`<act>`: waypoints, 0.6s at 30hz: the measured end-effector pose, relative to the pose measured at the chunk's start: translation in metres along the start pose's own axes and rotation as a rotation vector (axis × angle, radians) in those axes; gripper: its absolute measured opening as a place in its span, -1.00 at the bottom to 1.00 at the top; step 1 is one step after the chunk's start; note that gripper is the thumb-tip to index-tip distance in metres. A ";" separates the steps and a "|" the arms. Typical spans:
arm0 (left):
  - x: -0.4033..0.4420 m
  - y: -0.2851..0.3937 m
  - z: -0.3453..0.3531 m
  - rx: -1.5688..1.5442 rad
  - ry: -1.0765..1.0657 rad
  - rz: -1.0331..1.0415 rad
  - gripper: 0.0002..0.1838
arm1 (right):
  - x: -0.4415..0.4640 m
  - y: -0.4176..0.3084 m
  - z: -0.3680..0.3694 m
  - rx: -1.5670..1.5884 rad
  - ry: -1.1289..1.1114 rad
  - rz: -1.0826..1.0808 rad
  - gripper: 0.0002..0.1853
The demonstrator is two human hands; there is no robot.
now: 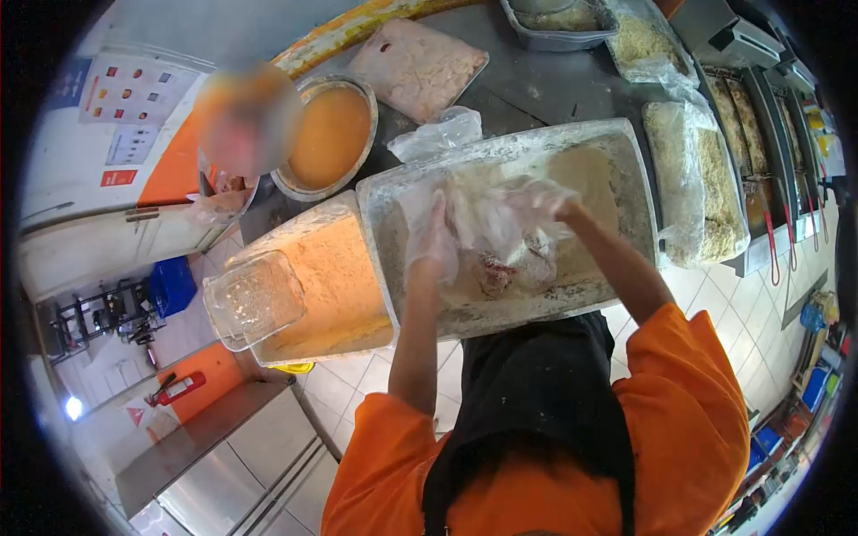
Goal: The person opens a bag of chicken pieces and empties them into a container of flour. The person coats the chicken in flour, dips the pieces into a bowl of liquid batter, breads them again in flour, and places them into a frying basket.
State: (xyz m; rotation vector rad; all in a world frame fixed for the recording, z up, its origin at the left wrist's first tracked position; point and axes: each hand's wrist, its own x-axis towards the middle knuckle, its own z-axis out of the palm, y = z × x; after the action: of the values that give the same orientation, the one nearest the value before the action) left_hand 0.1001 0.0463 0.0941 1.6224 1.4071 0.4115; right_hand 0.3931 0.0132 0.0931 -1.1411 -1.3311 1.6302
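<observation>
Coating looks part-way along inside the grey tub (393,211), which serves as the landmark here: at its middle, towards its near wall, a reddish meat piece (494,274) shows dark patches through the white powder, while a white-dusted piece (538,259) just beside it appears more fully covered, so I judge the powdering uneven and unfinished. The left hand (434,243), in a clear plastic glove, is in the left half of the tub with its fingers pointing to the far wall; the right hand (539,198), also gloved and blurred, reaches in across the right half, over whitened material. I cannot tell whether either grip is closed on anything, since plastic and powder hide the fingertips. Pale pink pieces on a tray (420,67), beyond the tub on the dark tabletop (536,94), show no obvious thick white layer. Left of the tub are a bin of orange powder (331,277) and, farther back, a bowl of orange liquid (329,136); right of it lie bagged pale crumbs (719,192).
</observation>
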 end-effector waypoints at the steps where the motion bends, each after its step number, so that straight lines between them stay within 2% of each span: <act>1: -0.011 0.026 -0.013 0.223 0.007 -0.017 -0.34 | -0.015 -0.013 -0.015 -0.050 0.013 0.100 -0.44; 2: -0.023 0.052 -0.027 0.446 0.010 -0.035 -0.34 | -0.023 -0.012 -0.028 -0.096 0.068 0.305 -0.43; 3: -0.029 0.098 -0.045 0.370 -0.104 -0.393 -0.34 | -0.032 -0.011 -0.041 -0.131 0.116 0.511 -0.43; 4: -0.032 0.121 -0.055 0.281 -0.216 -0.747 -0.35 | -0.037 0.004 -0.050 -0.170 0.102 0.586 -0.43; 5: -0.034 0.110 -0.049 0.111 -0.149 -0.687 -0.36 | -0.042 0.018 -0.058 -0.209 0.083 0.660 -0.43; 7: -0.037 0.067 -0.018 -0.219 -0.027 -0.547 -0.38 | -0.053 0.073 -0.051 -0.326 -0.033 0.512 -0.43; 9: -0.020 0.047 0.009 -0.217 -0.033 -0.515 -0.37 | -0.042 0.016 -0.017 -0.633 -0.115 0.544 -0.42; 10: -0.013 0.041 0.023 -0.215 -0.038 -0.503 -0.37 | -0.037 0.013 -0.007 -0.719 -0.116 0.296 -0.44; 12: -0.003 0.038 0.056 -0.570 0.025 -0.679 -0.36 | -0.023 -0.003 0.025 -0.404 -0.014 0.217 -0.49; 13: 0.003 0.041 0.064 -0.748 0.061 -0.760 -0.36 | -0.014 -0.024 0.042 -0.008 0.085 0.370 -0.51; 15: 0.006 0.065 0.060 -0.882 -0.012 -0.625 -0.27 | -0.011 -0.083 0.056 0.019 0.181 0.555 -0.53; 17: 0.007 0.081 0.055 -0.945 -0.039 -0.601 -0.23 | -0.017 -0.090 0.051 -0.189 0.145 0.491 -0.54; 18: 0.006 0.082 0.050 -0.940 -0.028 -0.648 -0.25 | -0.029 -0.073 0.038 -0.403 0.056 0.327 -0.55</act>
State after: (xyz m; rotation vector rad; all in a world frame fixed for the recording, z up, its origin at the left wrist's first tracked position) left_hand 0.1884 0.0372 0.1310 0.3884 1.3221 0.5387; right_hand 0.3675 -0.0114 0.1723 -1.7070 -1.5421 1.5750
